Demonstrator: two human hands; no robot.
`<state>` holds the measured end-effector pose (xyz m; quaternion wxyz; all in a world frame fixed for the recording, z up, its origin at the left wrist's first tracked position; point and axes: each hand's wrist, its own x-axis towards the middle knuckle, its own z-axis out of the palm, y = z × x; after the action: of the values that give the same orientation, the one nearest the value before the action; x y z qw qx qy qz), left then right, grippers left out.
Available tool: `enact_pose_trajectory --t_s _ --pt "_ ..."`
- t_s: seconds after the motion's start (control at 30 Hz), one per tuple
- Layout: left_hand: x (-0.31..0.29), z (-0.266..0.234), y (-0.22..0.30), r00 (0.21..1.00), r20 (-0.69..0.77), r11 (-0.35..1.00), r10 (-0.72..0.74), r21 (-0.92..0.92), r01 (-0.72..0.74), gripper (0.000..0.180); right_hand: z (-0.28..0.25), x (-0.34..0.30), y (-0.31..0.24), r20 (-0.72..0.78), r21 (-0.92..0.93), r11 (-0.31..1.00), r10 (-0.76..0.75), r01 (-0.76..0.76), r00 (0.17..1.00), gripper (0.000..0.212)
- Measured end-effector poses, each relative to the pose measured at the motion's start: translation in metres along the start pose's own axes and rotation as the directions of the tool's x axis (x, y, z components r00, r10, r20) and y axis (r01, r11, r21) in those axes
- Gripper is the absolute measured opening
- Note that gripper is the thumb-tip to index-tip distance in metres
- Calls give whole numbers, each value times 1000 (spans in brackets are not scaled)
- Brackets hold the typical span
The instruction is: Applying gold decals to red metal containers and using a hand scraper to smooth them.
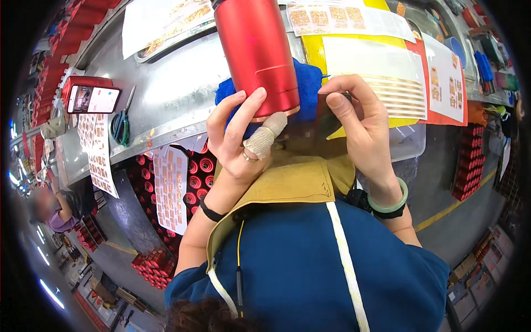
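Note:
A red metal tumbler (254, 50) lies on a bunched blue cloth (310, 83), its base toward me. My left hand (235, 133) steadies it at the base: two fingers rest on its side and another, in a pale cloth finger sleeve (263, 141), touches the bottom rim. To the right of the base, my right hand (368, 124) is raised with thumb and forefinger brought close in a pinch. Whatever sits between those fingertips is too small to make out. Beyond that hand lies a white sheet with thin gold strips (392, 99).
Green-handled scissors (120, 127) and a phone (94, 99) propped on a red object are at left on the metal table (182, 72). Printed sticker sheets (354, 19) lie at the back. Several red tumblers (193, 182) stand below the table edge. Another person (61, 210) is far left.

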<state>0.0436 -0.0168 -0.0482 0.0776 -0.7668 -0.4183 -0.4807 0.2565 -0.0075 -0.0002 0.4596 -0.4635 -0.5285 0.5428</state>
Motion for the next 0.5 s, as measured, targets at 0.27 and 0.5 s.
enact_pose_trajectory --t_s 0.27,0.5 --pt "5 5 15 992 9 989 -123 82 122 21 6 5 3 -211 -64 991 -130 119 969 26" --pt "4 11 24 997 28 985 -70 160 65 41 1 6 -3 -211 -8 980 -196 199 958 31"
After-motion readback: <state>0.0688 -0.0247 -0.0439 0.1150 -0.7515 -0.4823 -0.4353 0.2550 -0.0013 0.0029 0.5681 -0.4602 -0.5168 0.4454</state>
